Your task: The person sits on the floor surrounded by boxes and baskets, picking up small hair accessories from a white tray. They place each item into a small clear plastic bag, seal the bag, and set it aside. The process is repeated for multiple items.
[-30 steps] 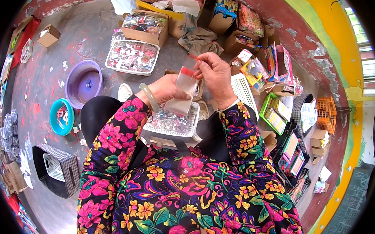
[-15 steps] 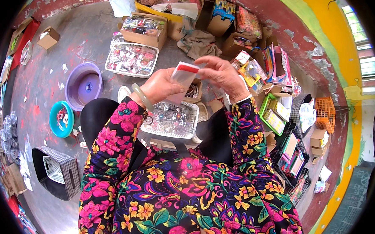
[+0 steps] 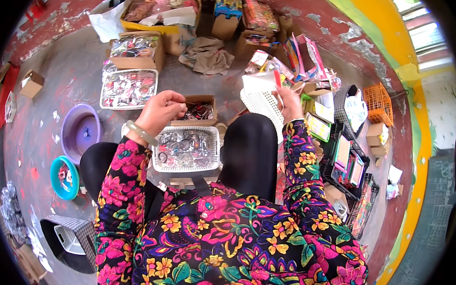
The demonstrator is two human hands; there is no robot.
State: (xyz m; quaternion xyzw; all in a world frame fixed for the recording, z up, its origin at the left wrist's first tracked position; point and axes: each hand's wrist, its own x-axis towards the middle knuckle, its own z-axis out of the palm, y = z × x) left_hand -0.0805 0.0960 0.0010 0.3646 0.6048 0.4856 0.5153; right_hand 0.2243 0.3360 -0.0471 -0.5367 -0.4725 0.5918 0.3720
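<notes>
My right hand (image 3: 290, 103) is raised above my right knee, its fingers pinching a flat whitish plastic packet (image 3: 259, 84) with a red strip along one edge. Bright glare washes out the packet's face. My left hand (image 3: 162, 111), with a pale green bangle (image 3: 142, 133) at the wrist, has its fingers curled and the tips pressed together; whether anything small sits in them does not show. Just below it lies a white basket (image 3: 218, 148) of small clear-bagged items. Beside its fingertips stands an open cardboard box (image 3: 213, 104) of small dark and red packets.
Another white basket (image 3: 104, 100) of bagged goods stands far left of centre. A perforated white basket (image 3: 267, 107) leans beyond my right knee. Purple (image 3: 66, 134) and teal (image 3: 56, 180) basins sit at left. Cartons line the peeling wall; black crates (image 3: 363, 175) and an orange crate (image 3: 379, 104) are at right.
My hands have moved apart. The right has carried the packet away to the right; the left has let go of it and moved left and down. The view has turned rightward.
</notes>
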